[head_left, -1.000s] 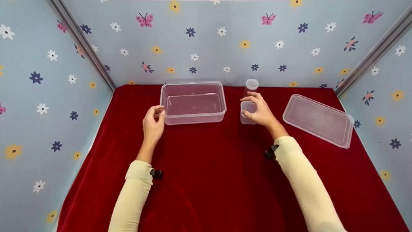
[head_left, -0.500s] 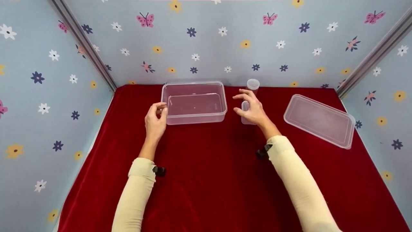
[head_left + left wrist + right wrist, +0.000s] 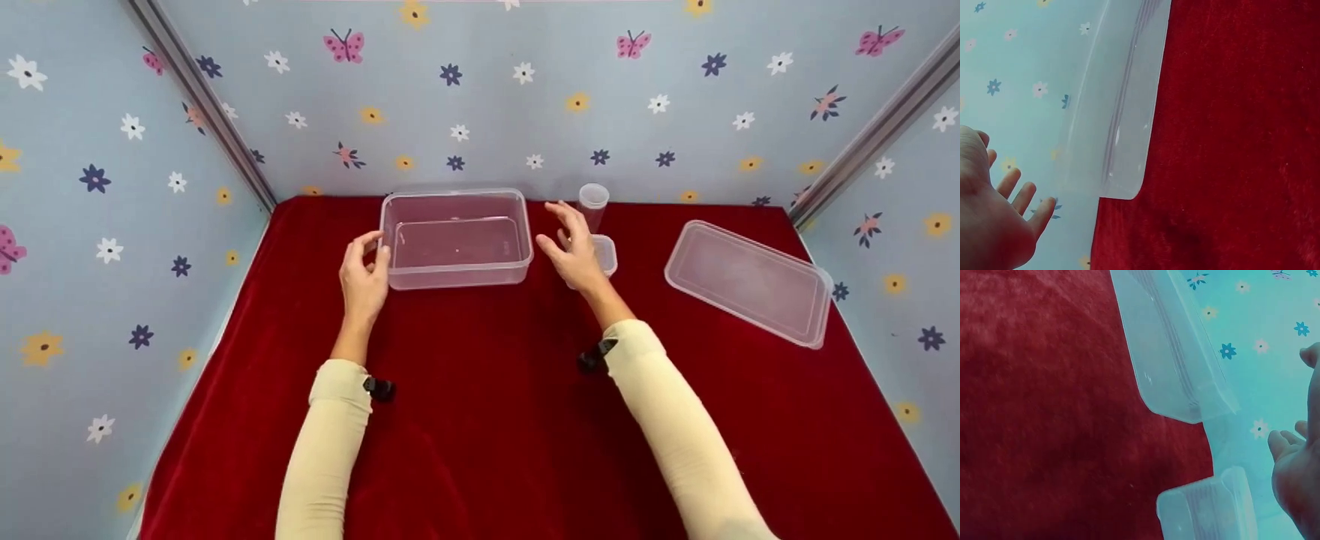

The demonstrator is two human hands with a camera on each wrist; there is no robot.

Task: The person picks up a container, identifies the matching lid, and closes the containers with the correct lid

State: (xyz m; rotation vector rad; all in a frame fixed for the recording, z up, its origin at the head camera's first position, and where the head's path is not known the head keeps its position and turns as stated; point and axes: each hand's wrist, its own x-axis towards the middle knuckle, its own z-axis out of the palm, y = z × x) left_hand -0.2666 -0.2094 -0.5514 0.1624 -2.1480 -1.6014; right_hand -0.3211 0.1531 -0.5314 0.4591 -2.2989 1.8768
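A large clear plastic container (image 3: 457, 279), lidless with nothing in it, stands at the back of the red cloth. My left hand (image 3: 364, 279) is at its left end, fingertips right at the rim, loosely bent. To the right of the container, my right hand (image 3: 576, 259) hovers with fingers and thumb spread and nothing between them. Behind that hand, partly hidden, is a small clear box (image 3: 604, 253) with a lid. The left wrist view shows the container's wall (image 3: 1129, 124) beyond my hand. The right wrist view has both the container (image 3: 1165, 349) and the small box (image 3: 1207, 509).
A round clear jar (image 3: 593, 204) with a whitish lid stands behind the small box, near the wall. On the right lies a large flat rectangular lid (image 3: 750, 283), set at a slant. Flower-patterned walls (image 3: 495, 97) enclose the back and sides of the red cloth (image 3: 480, 390).
My right hand has moved left, from over the small box toward the large container, its fingers spreading. My left hand has stayed at the container's left end, shifting slightly up.
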